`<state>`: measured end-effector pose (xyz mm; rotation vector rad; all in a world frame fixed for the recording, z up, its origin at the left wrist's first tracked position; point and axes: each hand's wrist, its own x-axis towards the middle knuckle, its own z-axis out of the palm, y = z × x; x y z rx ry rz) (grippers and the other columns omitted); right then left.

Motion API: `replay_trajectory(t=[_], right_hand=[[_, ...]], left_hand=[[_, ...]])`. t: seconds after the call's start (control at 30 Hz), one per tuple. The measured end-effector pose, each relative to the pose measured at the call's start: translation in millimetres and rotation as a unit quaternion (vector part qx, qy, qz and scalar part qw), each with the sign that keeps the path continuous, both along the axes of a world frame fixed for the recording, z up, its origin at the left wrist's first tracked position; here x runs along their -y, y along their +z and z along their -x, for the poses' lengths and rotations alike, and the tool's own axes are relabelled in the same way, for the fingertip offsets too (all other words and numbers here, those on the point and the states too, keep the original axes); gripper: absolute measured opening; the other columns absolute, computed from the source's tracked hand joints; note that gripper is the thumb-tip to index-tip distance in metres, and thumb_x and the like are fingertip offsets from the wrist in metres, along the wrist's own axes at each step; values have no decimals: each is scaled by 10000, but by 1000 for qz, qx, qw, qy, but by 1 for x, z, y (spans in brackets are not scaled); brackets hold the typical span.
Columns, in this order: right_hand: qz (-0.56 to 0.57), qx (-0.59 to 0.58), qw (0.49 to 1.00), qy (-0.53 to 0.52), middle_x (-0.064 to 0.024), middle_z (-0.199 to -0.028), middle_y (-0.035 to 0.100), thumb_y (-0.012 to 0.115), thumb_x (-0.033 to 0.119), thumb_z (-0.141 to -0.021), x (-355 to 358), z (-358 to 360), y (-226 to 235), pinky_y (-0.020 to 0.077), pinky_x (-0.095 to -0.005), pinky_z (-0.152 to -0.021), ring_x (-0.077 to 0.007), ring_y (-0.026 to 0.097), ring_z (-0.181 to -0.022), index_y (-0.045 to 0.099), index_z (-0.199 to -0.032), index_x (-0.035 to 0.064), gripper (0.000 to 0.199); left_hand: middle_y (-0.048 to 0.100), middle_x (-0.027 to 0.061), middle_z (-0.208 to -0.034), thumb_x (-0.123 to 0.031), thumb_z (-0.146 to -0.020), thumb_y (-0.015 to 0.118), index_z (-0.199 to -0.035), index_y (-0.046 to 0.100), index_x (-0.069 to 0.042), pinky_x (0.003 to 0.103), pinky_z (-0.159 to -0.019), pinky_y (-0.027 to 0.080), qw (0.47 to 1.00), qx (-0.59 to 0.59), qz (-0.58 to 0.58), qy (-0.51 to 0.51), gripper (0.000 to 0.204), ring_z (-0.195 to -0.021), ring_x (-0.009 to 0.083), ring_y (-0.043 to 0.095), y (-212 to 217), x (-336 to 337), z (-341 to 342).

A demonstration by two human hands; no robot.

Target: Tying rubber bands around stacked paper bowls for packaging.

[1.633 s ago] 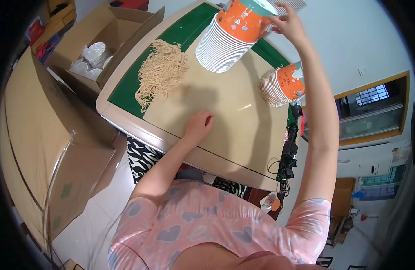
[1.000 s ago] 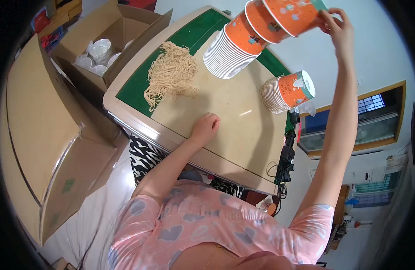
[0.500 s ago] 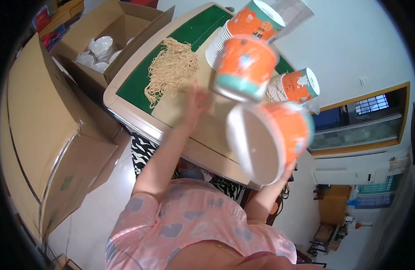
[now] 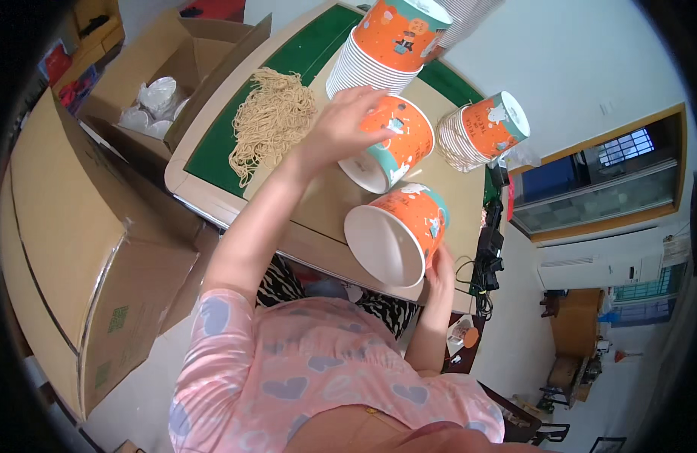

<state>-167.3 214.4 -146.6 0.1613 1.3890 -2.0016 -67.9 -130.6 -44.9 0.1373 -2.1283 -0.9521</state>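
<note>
My left hand (image 4: pixel 347 130) reaches across an orange and green paper bucket (image 4: pixel 405 140), with the thumb and fingers spread around its side. That bucket lies tilted on the table, its white end toward me. My right hand (image 4: pixel 441 268) grips a second paper bucket (image 4: pixel 420 215) low on its right side; its open white mouth faces me and to the left. Beyond them stands a tall stack of nested orange buckets (image 4: pixel 397 45). A shorter, leaning stack (image 4: pixel 488 128) is at the right. A tangled pile of tan strings (image 4: pixel 273 117) lies left of my left hand.
The table (image 4: pixel 311 234) has a green inlay and a tan board. At the left are an open cardboard box (image 4: pixel 111 106) holding wrapped white items and a large carton (image 4: pixel 69 226). Black adapters and cables (image 4: pixel 488 249) hang along the table's right edge.
My left hand has moved right and forward, from beside the strings onto the farther bucket. Both buckets have come lower and left; the nearer one has moved away from me with my right hand.
</note>
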Motion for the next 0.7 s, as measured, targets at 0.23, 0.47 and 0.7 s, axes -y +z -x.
replay_trajectory(t=[0.23,0.47,0.7], right_hand=[[-232,-694,681,34,-194,-1485,254,688,194,-805,14,-87,113,239,-485,-1099,-354,236,-1379,382,-1375,71,659],[-252,-595,762,39,-155,-1381,465,479,54,-824,6,-52,91,284,-381,-1095,-286,423,-1296,510,-1307,28,485],[-73,-240,964,-84,-160,-1317,499,376,-70,-688,-11,54,81,424,-373,-1011,-274,500,-1207,374,-1380,-5,695]], left_hand=[[552,169,-1172,-397,-787,665,-1204,562,-39,440,-972,384,983,113,140,-37,559,-1176,335,459,15,-6,84],[620,112,-874,-353,-718,718,-929,604,-81,457,-837,386,974,156,134,-91,363,-895,309,589,13,-25,57],[591,36,-814,-162,-763,666,-830,606,-118,453,-995,358,975,67,178,-114,100,-900,233,575,-11,-74,-40]])
